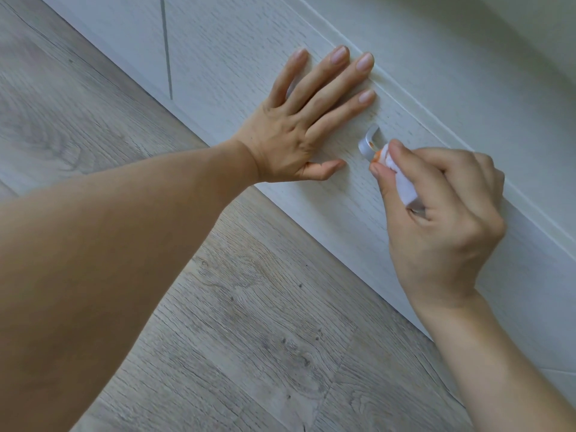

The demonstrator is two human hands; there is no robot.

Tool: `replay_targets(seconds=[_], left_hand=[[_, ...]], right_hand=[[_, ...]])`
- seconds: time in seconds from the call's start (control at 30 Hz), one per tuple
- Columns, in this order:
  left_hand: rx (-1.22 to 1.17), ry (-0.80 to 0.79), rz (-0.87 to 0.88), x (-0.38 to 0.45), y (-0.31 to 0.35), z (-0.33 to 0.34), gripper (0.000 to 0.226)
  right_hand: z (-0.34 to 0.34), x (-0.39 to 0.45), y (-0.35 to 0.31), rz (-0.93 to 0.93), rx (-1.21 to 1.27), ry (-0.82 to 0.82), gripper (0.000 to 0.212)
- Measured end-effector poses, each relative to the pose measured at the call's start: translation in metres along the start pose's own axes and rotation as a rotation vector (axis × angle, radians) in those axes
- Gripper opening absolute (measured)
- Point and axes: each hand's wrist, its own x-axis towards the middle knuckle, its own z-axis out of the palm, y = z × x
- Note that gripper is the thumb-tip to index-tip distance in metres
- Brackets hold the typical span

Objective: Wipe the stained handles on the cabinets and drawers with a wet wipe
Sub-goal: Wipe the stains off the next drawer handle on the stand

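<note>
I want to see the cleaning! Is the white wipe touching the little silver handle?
Touching: the head view shows the orange-stained white wipe pressed against the silver handle.

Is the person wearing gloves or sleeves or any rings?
No. Both arms are bare, with no sleeves in view. The left hand and right hand have no gloves, and no rings, watch or bracelets show. The fingernails on the left fingers are short, plain and unpainted.

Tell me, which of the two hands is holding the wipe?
The right hand pinches the folded white wet wipe, orange-stained at its tip, against the small silver metal handle. The left hand holds nothing; it lies flat on the white wood-grain drawer front.
</note>
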Motion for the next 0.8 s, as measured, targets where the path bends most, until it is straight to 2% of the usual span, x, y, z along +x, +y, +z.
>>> replay_targets(seconds=[0.53, 0.63, 0.73, 0.8], left_hand=[[-0.03, -0.052, -0.072, 0.002, 0.006, -0.013, 0.072], [-0.007, -0.054, -0.065, 0.003, 0.001, -0.017, 0.083], [0.037, -0.081, -0.127, 0.004, -0.006, -0.018, 0.101], [0.036, -0.08, -0.144, 0.004, -0.007, -0.014, 0.101]], right_hand=[[-0.008, 0.003, -0.002, 0.009, 0.053, -0.053, 0.006], [-0.007, 0.0, -0.002, 0.027, 0.091, -0.059, 0.007], [0.0, 0.002, -0.003, 0.028, 0.092, -0.033, 0.007], [0.002, 0.003, -0.001, 0.003, 0.089, -0.022, 0.007]])
